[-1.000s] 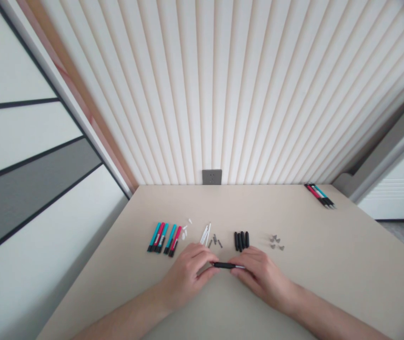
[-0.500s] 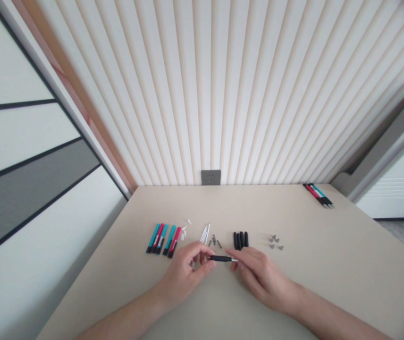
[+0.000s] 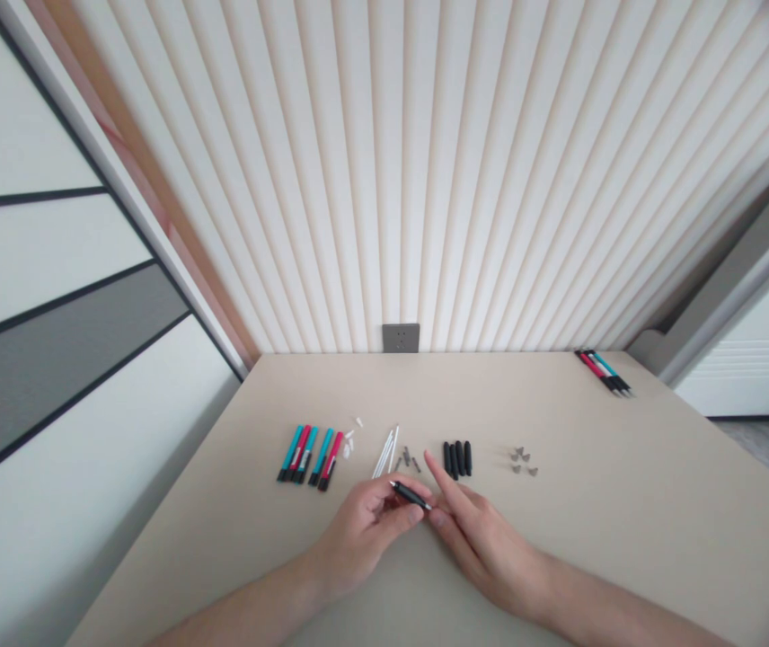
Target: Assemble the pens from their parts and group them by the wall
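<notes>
Left hand [image 3: 363,532] clamped on black pen [image 3: 409,494]; right hand [image 3: 485,545] open, just beside. Black grips [image 3: 458,458] and white rods [image 3: 384,455] lie farther on the beige desk [image 3: 627,503].

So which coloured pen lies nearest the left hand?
The red pen at the row's right end, closest to the left hand; the others lie farther off.

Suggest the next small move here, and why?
Probably pinch the free tip of the black pen with the right hand: the left hand grips the pen alone, and the right hand lies open beside that tip.
</notes>
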The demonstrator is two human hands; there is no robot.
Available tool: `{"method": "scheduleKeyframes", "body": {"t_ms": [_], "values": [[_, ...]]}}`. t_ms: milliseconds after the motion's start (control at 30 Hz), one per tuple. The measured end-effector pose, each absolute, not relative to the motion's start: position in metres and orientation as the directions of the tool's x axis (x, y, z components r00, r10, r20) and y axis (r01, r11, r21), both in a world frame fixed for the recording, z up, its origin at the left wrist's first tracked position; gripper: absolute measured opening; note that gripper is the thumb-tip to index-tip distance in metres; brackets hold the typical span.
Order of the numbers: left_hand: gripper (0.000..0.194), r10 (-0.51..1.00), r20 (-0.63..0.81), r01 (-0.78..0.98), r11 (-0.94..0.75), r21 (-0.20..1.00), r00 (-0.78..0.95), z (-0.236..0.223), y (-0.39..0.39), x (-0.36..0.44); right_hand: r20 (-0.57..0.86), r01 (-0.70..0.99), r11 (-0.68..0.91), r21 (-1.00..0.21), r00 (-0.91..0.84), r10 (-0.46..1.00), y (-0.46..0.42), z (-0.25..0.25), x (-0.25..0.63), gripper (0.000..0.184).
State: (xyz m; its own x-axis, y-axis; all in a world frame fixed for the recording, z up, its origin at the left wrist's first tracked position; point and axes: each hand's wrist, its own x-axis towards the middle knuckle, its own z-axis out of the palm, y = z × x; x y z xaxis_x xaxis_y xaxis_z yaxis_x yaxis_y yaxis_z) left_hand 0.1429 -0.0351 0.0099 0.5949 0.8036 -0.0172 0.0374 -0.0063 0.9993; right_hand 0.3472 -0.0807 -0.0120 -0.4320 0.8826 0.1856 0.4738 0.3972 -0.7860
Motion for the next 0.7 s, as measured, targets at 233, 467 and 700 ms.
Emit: {"method": "scheduleKeyframes", "body": {"t_ms": [233, 467, 700], "values": [[0.024, 0.798, 0.063, 0.16, -0.197, 0.967, 0.6, 0.009, -0.037, 0.142, 0.254, 0.509, 0.485, -0.711, -0.457, 0.852, -0.079, -0.01, 0.345, 0.063], [0.03, 0.826, 0.086, 0.243, -0.261, 0.934, 0.558, 0.008, -0.033, 0.137, 0.314, 0.598, 0.579, -0.554, -0.494, 0.81, -0.073, 0.006, 0.354, 0.036], [0.028, 0.774, 0.231, 0.367, -0.512, 0.777, 0.59, 0.011, -0.024, 0.127, 0.35, 0.818, 0.424, -0.389, -0.295, 0.889, -0.054, 0.014, 0.407, 0.025]]}}
